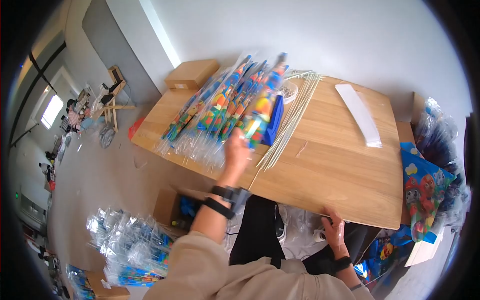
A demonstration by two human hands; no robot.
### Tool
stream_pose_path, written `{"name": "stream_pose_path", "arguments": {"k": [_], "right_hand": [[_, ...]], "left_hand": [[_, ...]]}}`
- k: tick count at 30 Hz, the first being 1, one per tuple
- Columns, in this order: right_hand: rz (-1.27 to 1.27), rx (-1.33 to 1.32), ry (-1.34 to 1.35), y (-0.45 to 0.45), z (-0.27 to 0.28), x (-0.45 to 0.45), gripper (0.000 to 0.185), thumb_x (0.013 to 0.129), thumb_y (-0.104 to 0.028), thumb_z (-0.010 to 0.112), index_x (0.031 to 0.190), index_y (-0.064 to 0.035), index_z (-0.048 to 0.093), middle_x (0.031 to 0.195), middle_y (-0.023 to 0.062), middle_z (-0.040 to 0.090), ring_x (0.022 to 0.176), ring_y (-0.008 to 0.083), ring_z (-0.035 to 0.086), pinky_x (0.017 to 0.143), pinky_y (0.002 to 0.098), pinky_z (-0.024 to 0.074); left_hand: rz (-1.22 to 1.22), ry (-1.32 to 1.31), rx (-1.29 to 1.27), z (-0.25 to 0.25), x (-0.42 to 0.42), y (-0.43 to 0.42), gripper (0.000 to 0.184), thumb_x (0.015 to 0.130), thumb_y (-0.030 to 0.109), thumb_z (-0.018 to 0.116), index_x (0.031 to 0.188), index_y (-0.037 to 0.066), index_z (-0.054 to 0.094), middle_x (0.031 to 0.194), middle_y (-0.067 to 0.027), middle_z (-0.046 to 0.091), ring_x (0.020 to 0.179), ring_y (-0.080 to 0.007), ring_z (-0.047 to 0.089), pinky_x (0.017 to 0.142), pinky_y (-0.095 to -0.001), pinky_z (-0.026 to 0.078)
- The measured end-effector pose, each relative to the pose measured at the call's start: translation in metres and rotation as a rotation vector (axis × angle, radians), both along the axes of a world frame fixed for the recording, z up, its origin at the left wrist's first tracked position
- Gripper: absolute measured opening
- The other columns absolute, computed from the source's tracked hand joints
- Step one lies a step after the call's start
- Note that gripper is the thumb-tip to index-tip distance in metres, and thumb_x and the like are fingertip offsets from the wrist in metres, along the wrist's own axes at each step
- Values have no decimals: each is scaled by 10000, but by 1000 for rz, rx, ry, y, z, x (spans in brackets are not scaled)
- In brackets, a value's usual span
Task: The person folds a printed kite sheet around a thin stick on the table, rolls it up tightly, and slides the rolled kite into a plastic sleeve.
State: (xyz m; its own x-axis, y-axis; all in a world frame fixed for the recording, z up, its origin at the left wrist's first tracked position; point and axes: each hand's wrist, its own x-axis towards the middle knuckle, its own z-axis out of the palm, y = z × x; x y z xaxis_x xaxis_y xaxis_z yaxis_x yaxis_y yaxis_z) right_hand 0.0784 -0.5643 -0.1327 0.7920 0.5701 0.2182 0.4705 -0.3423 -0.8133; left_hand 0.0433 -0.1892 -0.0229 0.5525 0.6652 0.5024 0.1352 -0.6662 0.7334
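Note:
My left hand [237, 152] is closed around the lower end of a rolled kite [262, 107], printed in blue, yellow, red and green and blurred by motion. It is held over the table, at the right side of a row of similar rolled kites [220, 107] in clear plastic sleeves. Just beyond it are a blue holder [273, 120] and a bundle of thin pale rods [295, 117]. My right hand [334, 231] is at the table's front edge, fingers apart, with nothing seen in it.
The wooden table [345, 170] carries a cardboard box [192, 74], a tub of small parts [287, 91] and white plastic sleeves [359, 115]. A printed cloth [425, 187] hangs at the right. Packed bundles [132, 245] and an open carton [167, 207] stand lower left.

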Motion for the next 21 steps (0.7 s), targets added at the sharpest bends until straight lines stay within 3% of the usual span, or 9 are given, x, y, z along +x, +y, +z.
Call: {"name": "stream_pose_path", "arguments": {"k": [1, 2, 5, 10, 13, 15, 17, 20, 21], "right_hand": [[-87, 118, 193, -1, -3, 0, 282, 837, -30, 621, 1114, 24, 626, 954, 164, 689, 918, 264, 673, 832, 361, 513], [-99, 122, 189, -1, -1, -2, 282, 837, -30, 621, 1114, 24, 626, 954, 164, 689, 918, 264, 673, 832, 361, 513], [-74, 82, 417, 9, 24, -15, 152, 908, -70, 583, 982, 47, 647, 690, 106, 654, 582, 130, 634, 556, 265, 495], [-58, 105, 350, -4, 34, -12, 147, 882, -57, 591, 959, 55, 648, 676, 97, 646, 586, 137, 630, 574, 269, 501], [-179, 94, 310, -38, 46, 2, 144, 866, -62, 583, 945, 38, 650, 638, 103, 624, 570, 147, 617, 552, 291, 488], [-266, -26, 169, -68, 64, 20, 246, 886, -162, 565, 724, 22, 589, 562, 120, 563, 513, 225, 570, 498, 353, 422], [-530, -158, -5, -109, 52, 45, 312, 869, -235, 601, 698, 20, 546, 628, 234, 519, 578, 379, 552, 530, 433, 403], [-880, -110, -146, -180, 50, 98, 313, 833, -269, 641, 716, 13, 571, 674, 241, 542, 628, 403, 562, 558, 436, 432], [-967, -114, -282, -208, 45, 119, 271, 826, -252, 637, 742, 0, 581, 704, 221, 575, 670, 393, 586, 583, 444, 446]], "left_hand": [[34, 58, 140, 4, -6, 38, 103, 816, -24, 518, 801, 38, 437, 688, -180, 525, 655, -369, 524, 614, -460, 423], [47, 81, 203, 15, -15, 62, 127, 802, 0, 547, 777, 34, 427, 678, -178, 523, 660, -373, 523, 631, -475, 413], [189, 274, 359, 25, -30, 129, 95, 768, 56, 606, 826, 24, 537, 720, -191, 572, 724, -395, 584, 676, -469, 470], [480, 582, 448, 20, -44, 172, 343, 763, 91, 654, 1088, 5, 590, 1163, -226, 602, 1130, -379, 542, 919, -468, 442], [452, 300, 907, 14, -38, 138, 474, 726, 88, 702, 1170, 3, 558, 1265, -221, 532, 1212, -408, 447, 1011, -501, 356], [183, 199, 838, 10, -30, 85, 366, 767, 53, 631, 1116, -17, 543, 1224, -216, 537, 1202, -401, 448, 1007, -508, 351], [-99, 229, 660, -18, -18, 35, 313, 774, 16, 606, 1081, -4, 547, 1184, -222, 548, 1167, -426, 453, 998, -519, 351], [-423, 377, 244, -78, 0, -55, 237, 776, -14, 601, 1011, 8, 585, 1029, -198, 599, 983, -384, 560, 898, -479, 429], [-516, 405, 278, -83, 6, -92, 252, 780, 8, 618, 1030, 8, 588, 1035, -188, 600, 996, -368, 559, 902, -465, 432]]}}
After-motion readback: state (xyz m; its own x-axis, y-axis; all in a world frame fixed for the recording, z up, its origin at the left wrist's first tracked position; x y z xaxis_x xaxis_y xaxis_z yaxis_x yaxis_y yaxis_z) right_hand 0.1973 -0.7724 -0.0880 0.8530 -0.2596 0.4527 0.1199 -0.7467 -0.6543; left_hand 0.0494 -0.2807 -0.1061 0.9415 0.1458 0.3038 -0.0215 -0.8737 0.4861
